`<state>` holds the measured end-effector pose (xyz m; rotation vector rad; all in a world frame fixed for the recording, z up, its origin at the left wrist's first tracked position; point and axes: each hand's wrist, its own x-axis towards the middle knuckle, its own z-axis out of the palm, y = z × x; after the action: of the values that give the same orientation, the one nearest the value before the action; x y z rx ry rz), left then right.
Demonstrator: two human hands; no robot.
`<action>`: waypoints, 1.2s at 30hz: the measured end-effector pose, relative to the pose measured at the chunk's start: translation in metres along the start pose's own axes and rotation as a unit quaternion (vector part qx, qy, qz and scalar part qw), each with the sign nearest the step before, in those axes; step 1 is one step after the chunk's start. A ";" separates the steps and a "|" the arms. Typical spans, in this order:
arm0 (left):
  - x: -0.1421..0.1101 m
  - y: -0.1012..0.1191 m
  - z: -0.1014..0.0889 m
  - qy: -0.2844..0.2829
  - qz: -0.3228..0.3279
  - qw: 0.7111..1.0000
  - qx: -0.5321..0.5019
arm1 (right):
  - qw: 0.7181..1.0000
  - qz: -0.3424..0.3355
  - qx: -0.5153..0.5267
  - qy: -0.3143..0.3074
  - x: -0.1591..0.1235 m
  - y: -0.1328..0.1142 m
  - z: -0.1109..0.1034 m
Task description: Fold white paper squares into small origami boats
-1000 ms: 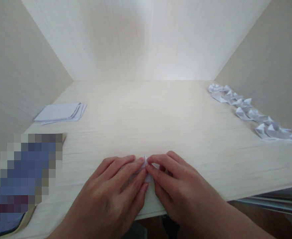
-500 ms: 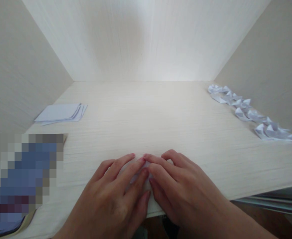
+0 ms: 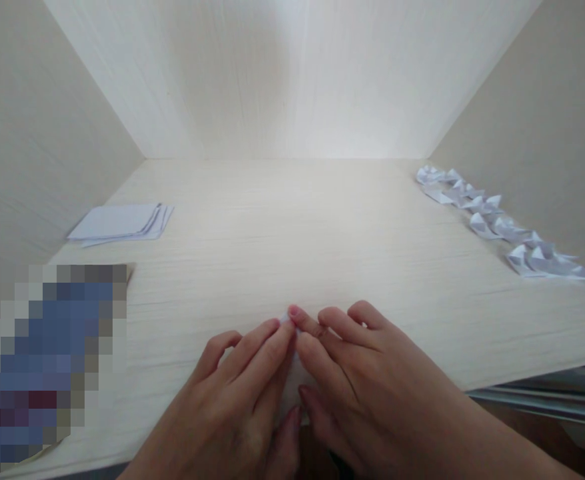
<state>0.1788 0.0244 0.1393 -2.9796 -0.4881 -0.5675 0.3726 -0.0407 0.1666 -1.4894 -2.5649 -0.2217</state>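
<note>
A small piece of white paper (image 3: 285, 317) lies on the table near its front edge, mostly hidden beneath my fingers. My left hand (image 3: 245, 390) presses on it from the left, its fingertips together at the paper's top corner. From the right, my right hand (image 3: 357, 373) holds the same corner, its fingertips meeting those of my left hand. Both thumbs are low, close to the table edge. How the paper is folded underneath cannot be made out.
A stack of white paper sheets (image 3: 117, 221) lies at the left. Several folded white paper shapes (image 3: 490, 228), resembling small boats, line the right wall. A blurred-out flat object (image 3: 57, 353) sits at the front left. Pale walls enclose the table (image 3: 282, 233) on three sides.
My fingers have drawn closer together at the paper's top corner, and less of the paper shows. My right fingers have shifted slightly. The view has tilted a little.
</note>
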 end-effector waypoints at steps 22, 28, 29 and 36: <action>0.004 0.007 -0.002 -0.036 -0.039 0.998 -0.036 | 0.999 -0.012 0.032 0.018 -0.038 0.014 0.001; 0.002 0.006 -0.002 -0.025 -0.016 0.999 -0.028 | 0.999 0.003 0.034 0.025 -0.038 0.011 0.003; 0.003 0.005 -0.004 -0.029 -0.013 0.999 -0.029 | 0.999 0.002 0.033 0.027 -0.038 0.010 0.004; 0.035 -0.023 -0.020 -0.101 -0.042 0.982 -0.151 | 0.996 0.019 0.066 0.053 -0.040 0.012 0.010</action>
<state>0.1955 0.0541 0.1716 -3.3424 -0.5940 -0.3741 0.4021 -0.0668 0.1484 -1.4376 -2.4149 -0.1200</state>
